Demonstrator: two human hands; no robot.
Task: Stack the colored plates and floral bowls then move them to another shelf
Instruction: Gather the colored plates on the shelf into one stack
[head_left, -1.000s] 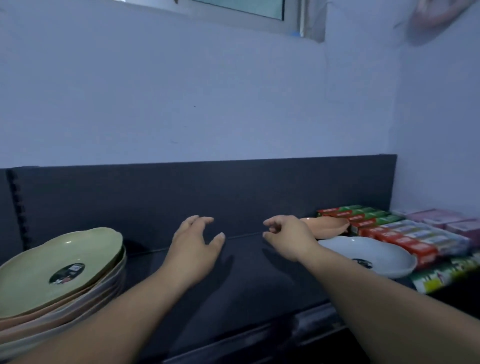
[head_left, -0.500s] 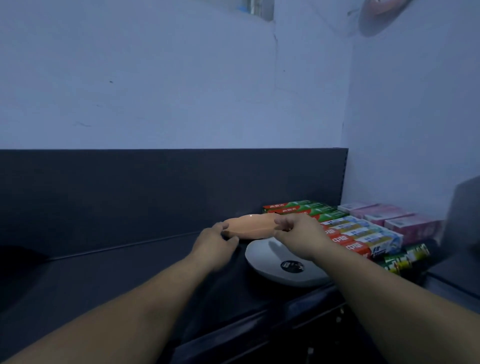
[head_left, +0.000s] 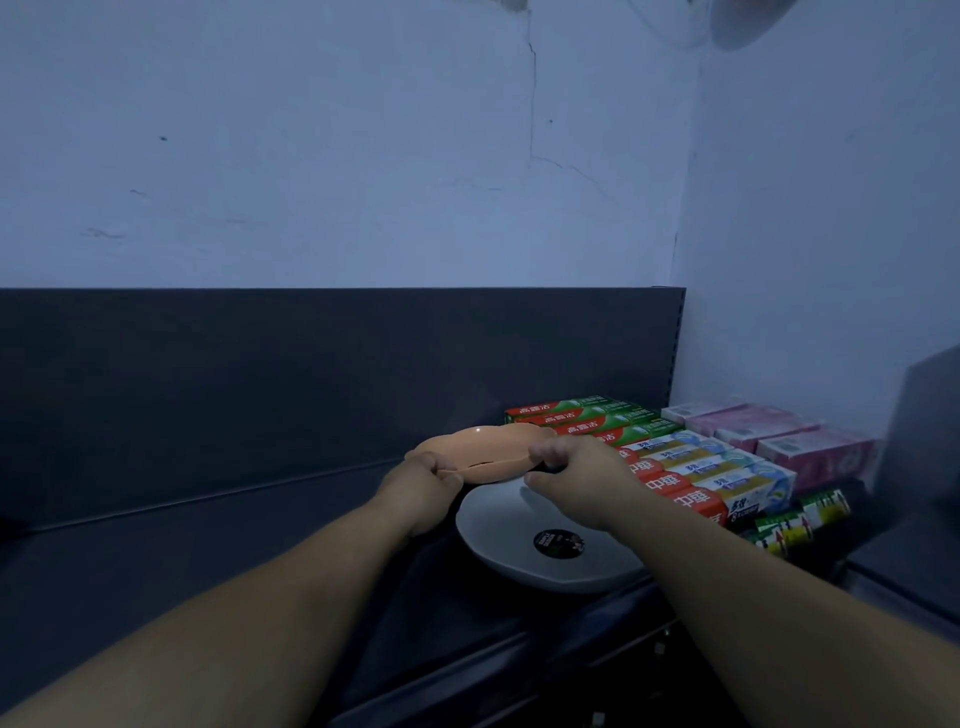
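Note:
A peach-coloured plate (head_left: 483, 453) is held just above the dark shelf (head_left: 208, 551), near its back panel. My left hand (head_left: 423, 486) grips the plate's left rim. My right hand (head_left: 576, 475) grips its right rim. Directly in front of and below it lies a white plate (head_left: 498, 530) with a round black sticker (head_left: 558, 543) in its middle, resting on the shelf near the front edge. The peach plate's near edge overlaps the white plate's far rim.
Rows of red-and-green toothpaste boxes (head_left: 675, 457) lie right of the plates. Pink boxes (head_left: 779, 436) sit further right against the wall. A dark upright panel (head_left: 924, 441) stands at the far right. The shelf's back panel (head_left: 260, 384) rises behind.
My view has swung right, so the stack of plates at the left has left the frame. Both hands reached the peach plate and took hold of its rims, lifting it over the white plate.

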